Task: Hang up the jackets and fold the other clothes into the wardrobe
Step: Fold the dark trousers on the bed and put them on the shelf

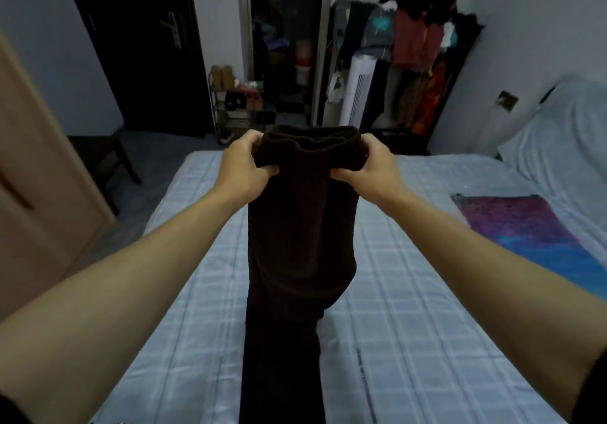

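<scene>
A pair of dark brown trousers (295, 243) stretches lengthwise down the middle of the bed, waistband raised at the far end. My left hand (243, 164) grips the left side of the waistband, fingers curled into the cloth. My right hand (371, 167) grips the right side the same way. The legs run toward me and off the bottom of the view. Beyond the bed stands an open wardrobe (285, 46) with clothes inside, its interior dark.
The bed (410, 292) has a pale blue checked sheet. A purple and blue cloth (525, 230) lies at its right, with a white covered heap (565, 134) behind. A loaded clothes rack (414, 62), white tower fan (358, 95), shoe rack (236, 105) and dark door (141, 46) stand beyond.
</scene>
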{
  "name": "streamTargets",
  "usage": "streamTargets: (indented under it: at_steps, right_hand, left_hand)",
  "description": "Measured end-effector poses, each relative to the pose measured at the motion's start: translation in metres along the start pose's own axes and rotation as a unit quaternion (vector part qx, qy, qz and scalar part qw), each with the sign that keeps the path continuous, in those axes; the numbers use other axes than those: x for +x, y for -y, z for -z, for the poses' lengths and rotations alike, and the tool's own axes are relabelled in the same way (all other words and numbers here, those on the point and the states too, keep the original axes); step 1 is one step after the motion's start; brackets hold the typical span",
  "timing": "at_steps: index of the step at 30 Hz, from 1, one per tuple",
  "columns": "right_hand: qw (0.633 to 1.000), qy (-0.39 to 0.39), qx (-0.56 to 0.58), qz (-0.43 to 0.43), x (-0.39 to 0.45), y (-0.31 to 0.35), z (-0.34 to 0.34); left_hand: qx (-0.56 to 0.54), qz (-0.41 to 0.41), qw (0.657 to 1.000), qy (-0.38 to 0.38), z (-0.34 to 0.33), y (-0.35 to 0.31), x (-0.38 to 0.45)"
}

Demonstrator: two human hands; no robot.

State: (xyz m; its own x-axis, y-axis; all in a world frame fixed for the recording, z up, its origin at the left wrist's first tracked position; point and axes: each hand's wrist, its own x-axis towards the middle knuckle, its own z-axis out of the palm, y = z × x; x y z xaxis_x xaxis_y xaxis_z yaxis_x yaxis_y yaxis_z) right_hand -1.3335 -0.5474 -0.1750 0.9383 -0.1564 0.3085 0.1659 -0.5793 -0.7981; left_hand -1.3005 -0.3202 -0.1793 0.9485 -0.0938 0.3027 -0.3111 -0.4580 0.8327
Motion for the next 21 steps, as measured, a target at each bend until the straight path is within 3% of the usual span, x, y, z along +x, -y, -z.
streamTargets:
  at_steps: [9, 15, 18, 21]
  right_hand:
    - [0.999, 0.022, 0.042, 0.006, 0.034, -0.088, -0.059]
    - [0.997, 0.045, 0.052, 0.029, 0.0, -0.138, -0.091]
    - [0.995, 0.057, 0.036, 0.067, -0.051, -0.174, -0.102]
    - [0.991, 0.102, -0.002, 0.086, -0.13, -0.216, -0.116]
  left_hand:
    - [0.015, 0.0, 1.0, -0.02, -0.051, 0.089, 0.023]
    - [0.044, -0.048, 0.998, -0.019, -0.075, 0.143, -0.007]
    - [0.058, -0.113, 0.992, 0.012, -0.085, 0.172, -0.058]
    - [0.097, -0.155, 0.977, 0.108, -0.091, 0.205, -0.13]
